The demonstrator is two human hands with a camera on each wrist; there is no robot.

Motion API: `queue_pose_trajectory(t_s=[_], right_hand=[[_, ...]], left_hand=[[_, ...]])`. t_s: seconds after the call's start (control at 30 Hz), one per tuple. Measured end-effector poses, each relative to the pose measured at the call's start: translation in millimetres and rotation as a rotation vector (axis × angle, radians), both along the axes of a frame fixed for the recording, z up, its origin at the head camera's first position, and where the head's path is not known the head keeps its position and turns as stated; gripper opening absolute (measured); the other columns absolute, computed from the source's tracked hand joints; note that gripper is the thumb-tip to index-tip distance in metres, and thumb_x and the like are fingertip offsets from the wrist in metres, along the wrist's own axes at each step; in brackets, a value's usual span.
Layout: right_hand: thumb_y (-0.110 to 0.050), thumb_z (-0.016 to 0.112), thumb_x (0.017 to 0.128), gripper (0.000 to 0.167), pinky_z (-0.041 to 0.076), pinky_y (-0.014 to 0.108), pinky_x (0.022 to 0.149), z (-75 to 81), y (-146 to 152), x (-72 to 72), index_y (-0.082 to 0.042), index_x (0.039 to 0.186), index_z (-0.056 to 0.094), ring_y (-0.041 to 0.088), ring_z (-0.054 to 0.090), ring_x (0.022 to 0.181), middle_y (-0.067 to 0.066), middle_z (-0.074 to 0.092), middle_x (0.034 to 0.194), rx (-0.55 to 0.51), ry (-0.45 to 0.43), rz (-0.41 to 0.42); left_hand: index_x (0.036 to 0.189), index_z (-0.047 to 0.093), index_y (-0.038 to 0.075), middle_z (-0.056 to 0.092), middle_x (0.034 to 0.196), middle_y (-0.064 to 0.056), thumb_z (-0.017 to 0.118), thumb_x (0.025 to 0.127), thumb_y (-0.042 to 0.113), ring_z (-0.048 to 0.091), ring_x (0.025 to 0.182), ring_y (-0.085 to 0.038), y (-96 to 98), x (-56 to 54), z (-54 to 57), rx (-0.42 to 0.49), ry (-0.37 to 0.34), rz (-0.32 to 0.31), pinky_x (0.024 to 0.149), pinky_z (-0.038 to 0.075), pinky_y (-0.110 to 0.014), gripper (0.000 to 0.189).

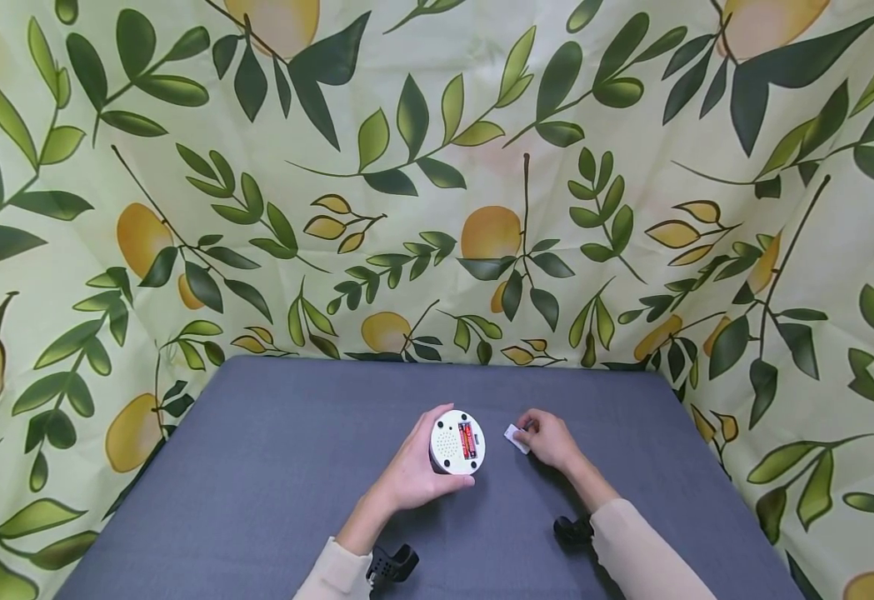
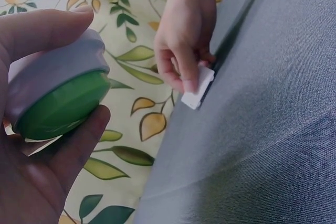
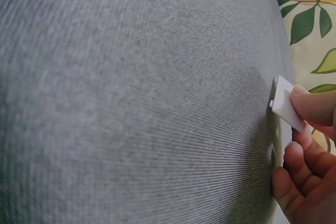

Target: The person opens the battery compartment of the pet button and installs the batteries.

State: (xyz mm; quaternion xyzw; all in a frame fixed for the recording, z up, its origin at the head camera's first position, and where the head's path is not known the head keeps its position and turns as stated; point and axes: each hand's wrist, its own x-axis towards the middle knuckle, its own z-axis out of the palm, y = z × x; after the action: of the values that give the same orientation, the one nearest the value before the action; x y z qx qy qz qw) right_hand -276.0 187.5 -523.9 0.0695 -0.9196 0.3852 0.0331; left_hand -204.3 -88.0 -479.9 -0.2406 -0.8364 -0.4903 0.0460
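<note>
My left hand (image 1: 411, 477) grips a round white battery-powered device (image 1: 446, 443) by its rim, thumb on one side and fingers on the other. Its underside faces up, showing small dark feet, speaker holes and an uncovered battery compartment with red batteries (image 1: 468, 440). From the left wrist view, the device's other face (image 2: 65, 106) is glossy green. To the right, my right hand (image 1: 549, 439) pinches a small white battery cover (image 3: 285, 103) between thumb and fingers. A little tab sticks out from the cover's edge. Cover and device are apart, both near the middle of the table.
A grey-blue cloth covers the table (image 1: 294, 450). Behind it and at the sides hangs a pale curtain (image 1: 422, 208) printed with leaves and yellow fruit. Black straps with camera mounts (image 1: 395, 564) sit at both wrists, by the light sleeves (image 1: 642, 546).
</note>
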Motion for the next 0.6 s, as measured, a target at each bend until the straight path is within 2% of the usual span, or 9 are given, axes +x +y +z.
queue_pose_trajectory(t_s=[0.27,0.6], right_hand=[[-0.010,0.077,0.088,0.009,0.040,0.029,0.060,4.8,-4,3.9,-0.008,0.087,0.068,0.014,0.050,0.062,-0.002,0.055,0.068,-0.085,-0.024,-0.017],[-0.005,0.076,0.088,0.008,0.038,0.025,0.055,10.3,-12,12.3,-0.001,0.090,0.070,0.013,0.048,0.060,0.000,0.053,0.066,-0.265,-0.018,-0.032]], left_hand=[[0.152,0.037,0.021,0.051,0.138,0.000,0.094,0.069,0.033,0.053,0.119,-0.017,-0.1,-1.0,-0.9,0.004,0.003,0.004,0.102,0.042,-0.046,0.102],[0.152,0.037,0.020,0.051,0.138,0.000,0.094,0.068,0.033,0.053,0.119,-0.017,-0.5,-1.0,-0.9,0.000,0.008,0.012,0.103,0.042,-0.046,0.102]])
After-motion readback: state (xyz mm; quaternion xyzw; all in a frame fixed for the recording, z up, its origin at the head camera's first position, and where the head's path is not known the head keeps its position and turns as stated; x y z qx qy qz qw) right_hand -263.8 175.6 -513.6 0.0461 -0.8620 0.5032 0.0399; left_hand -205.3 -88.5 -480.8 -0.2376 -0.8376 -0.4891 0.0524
